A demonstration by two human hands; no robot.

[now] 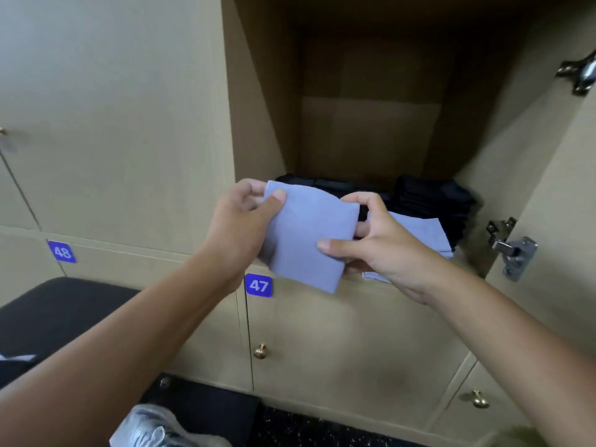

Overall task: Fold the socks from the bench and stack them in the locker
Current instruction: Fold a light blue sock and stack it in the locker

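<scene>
A folded light-blue sock (309, 233) hangs in the air just in front of the open locker (367, 130). My left hand (238, 227) pinches its upper left corner between thumb and fingers. My right hand (380, 243) grips its right edge, thumb on the front face. Inside the locker, dark folded socks (429, 201) lie in stacks on the shelf, with another light-blue folded sock (422, 233) on top at the front right, partly hidden by my right hand.
The locker door (554, 188) stands open at the right with two metal hinges (512, 250). Closed doors labelled 47 (258, 285) and 48 (62, 251) are below and left. A black bench (58, 314) sits lower left, a shoe (154, 427) on the floor.
</scene>
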